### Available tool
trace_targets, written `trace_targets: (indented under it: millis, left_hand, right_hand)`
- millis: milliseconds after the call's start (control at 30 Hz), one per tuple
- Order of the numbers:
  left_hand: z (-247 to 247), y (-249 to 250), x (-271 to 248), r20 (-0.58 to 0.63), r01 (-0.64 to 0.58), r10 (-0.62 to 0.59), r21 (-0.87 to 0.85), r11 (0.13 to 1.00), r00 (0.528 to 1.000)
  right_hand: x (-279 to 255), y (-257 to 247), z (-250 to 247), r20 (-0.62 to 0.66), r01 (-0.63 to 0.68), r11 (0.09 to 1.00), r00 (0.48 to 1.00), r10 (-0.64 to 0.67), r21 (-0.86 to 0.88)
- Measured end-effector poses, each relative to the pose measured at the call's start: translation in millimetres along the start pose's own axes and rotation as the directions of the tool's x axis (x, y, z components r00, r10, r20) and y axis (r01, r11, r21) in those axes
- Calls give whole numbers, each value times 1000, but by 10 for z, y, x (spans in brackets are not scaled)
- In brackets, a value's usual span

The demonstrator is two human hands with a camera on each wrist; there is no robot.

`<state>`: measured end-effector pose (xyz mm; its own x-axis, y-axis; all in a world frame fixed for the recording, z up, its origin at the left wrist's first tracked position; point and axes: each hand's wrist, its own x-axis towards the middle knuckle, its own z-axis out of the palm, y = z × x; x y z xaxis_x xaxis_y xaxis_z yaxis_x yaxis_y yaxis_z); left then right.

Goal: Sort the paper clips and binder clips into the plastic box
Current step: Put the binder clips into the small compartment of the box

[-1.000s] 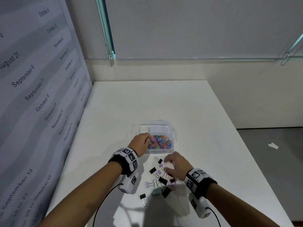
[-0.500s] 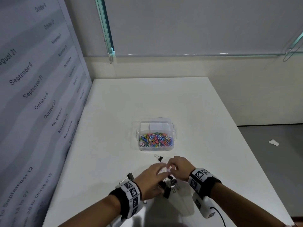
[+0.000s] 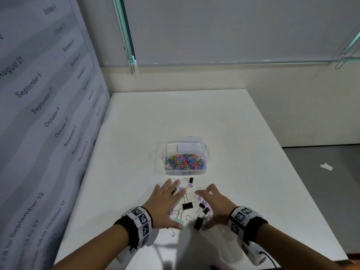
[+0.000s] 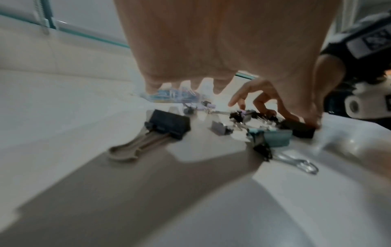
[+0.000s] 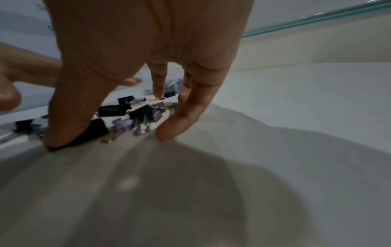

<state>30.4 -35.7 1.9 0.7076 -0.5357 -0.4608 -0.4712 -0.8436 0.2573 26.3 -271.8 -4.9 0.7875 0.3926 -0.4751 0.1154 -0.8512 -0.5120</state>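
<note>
White table (image 3: 233,117) carries all. Clear plastic box (image 3: 205,152) mid-table, colourful paper clips (image 3: 185,162) inside. Left hand (image 3: 165,201), right hand (image 3: 215,203) flank binder clips (image 3: 187,205) near box; both grips wide, fingers spread, holding nothing.

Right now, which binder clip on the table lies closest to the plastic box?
The small black binder clip, alone just before the clear plastic box, beyond both hands' fingertips.

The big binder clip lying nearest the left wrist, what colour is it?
Pale mint green binder clip; the head view shows it best.
</note>
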Motion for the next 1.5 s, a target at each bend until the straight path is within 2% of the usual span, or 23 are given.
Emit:
trace_targets:
  millis: [200,333,500,767,900,1000,1133,1367,1500]
  left_hand:
    - [-84,-164,-263,-38,274,-274,3,962,961]
    - [2,-145,-326,29,337,-337,-140,931,941]
    - [61,-10,-221,10,308,-314,-224,925,949]
    - [56,91,55,-31,218,-241,-325,920,970]
    - [-1,48,132,-42,227,-259,-363,904,965]
    - [-13,12,176,-55,233,-265,-329,915,963]
    - [-28,-49,249,-46,230,-254,-298,926,966]
    - [-188,-230,331,-6,202,-226,-424,883,974]
    - [-436,-330,384,-39,147,-187,-466,872,982]
  right_hand:
    - [36,-207,152,14,44,991,999,-43,-129]
    - [114,-282,185,-2,43,991,999,-43,-131]
    - [234,-299,169,-78,38,998,996,-42,-47]
    - [271,-249,11,-120,-11,997,993,21,82]
    - [285,-141,-149,-195,-85,980,973,120,178]
    - [288,-54,-252,-183,-140,963,966,184,230]
    - [330,-29,-427,-202,-133,944,959,200,303]
    - [566,-191,-938,-305,-51,923,936,178,381]
    - [788,-260,-1186,-381,-37,918,902,201,396]
